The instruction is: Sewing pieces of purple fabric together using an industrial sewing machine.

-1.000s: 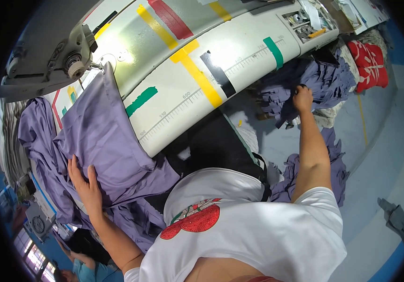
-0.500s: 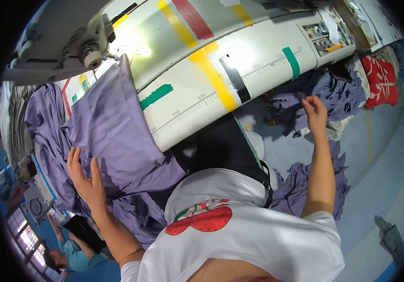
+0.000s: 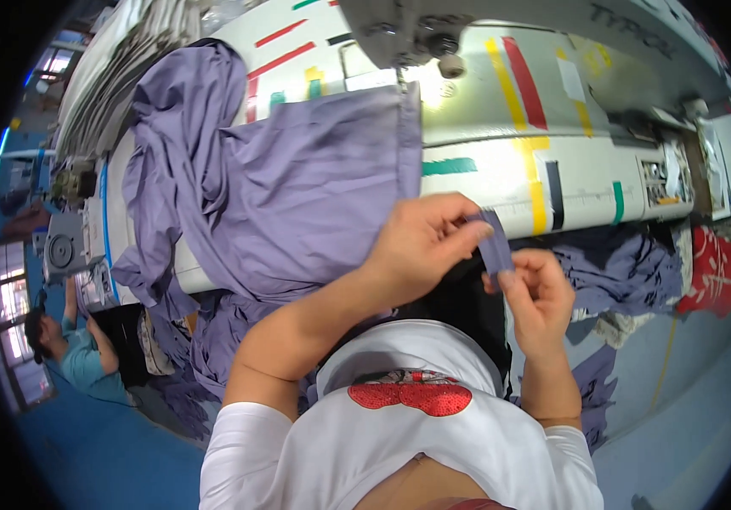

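Between my two hands is a short purple fabric strip (image 3: 495, 245), held in front of my body at the table's near edge. My left hand (image 3: 430, 240) pinches its upper end, and my right hand (image 3: 535, 293) pinches the lower end between thumb and fingers. A large purple cloth piece (image 3: 323, 161) is spread on the sewing table to the left, its hemmed right edge lying under the sewing machine's needle area (image 3: 403, 76). More of the cloth hangs off the near edge. Neither hand touches this larger piece.
The sewing machine head (image 3: 446, 34) overhangs the far side. Coloured tapes mark the white table (image 3: 476, 183). Purple cut pieces (image 3: 620, 268) are heaped at the right, beside a red patterned bundle (image 3: 710, 270). Stacked grey fabric (image 3: 119, 76) stands far left; a person (image 3: 85, 361) works beyond.
My view has turned left. My left hand has left the large cloth and come to my right hand, and both now grip the small strip.
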The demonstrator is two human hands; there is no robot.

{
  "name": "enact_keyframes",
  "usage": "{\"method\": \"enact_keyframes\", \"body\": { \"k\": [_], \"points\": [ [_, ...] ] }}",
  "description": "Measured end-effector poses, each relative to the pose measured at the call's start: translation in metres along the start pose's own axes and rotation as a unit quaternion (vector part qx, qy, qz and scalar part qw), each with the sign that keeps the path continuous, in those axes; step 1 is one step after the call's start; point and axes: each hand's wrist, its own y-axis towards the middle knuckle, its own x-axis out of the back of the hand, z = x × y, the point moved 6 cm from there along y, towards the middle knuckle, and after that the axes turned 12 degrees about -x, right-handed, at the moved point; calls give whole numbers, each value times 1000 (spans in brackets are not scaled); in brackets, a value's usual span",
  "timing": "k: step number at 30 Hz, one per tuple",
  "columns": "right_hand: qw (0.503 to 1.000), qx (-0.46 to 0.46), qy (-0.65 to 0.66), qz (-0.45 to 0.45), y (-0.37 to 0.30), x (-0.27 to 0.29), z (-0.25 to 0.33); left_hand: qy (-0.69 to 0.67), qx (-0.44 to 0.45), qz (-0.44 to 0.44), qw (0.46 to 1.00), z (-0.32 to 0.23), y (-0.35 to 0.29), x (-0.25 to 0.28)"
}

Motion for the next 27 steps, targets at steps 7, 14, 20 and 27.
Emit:
{"method": "enact_keyframes", "body": {
  "k": [7,14,20,27],
  "points": [
    [992,-97,3,78,-1,-39,-18,205,-56,-25,977,-3,47,85],
    [985,-134,103,18,52,-43,-4,563,-361,209,714,-21,50,95],
    [994,-32,107,11,72,-55,30,538,-307,208,757,-7,51,114],
    [967,-213,131,52,96,-77,6,536,-284,185,773,0,50,112]
  ]
}}
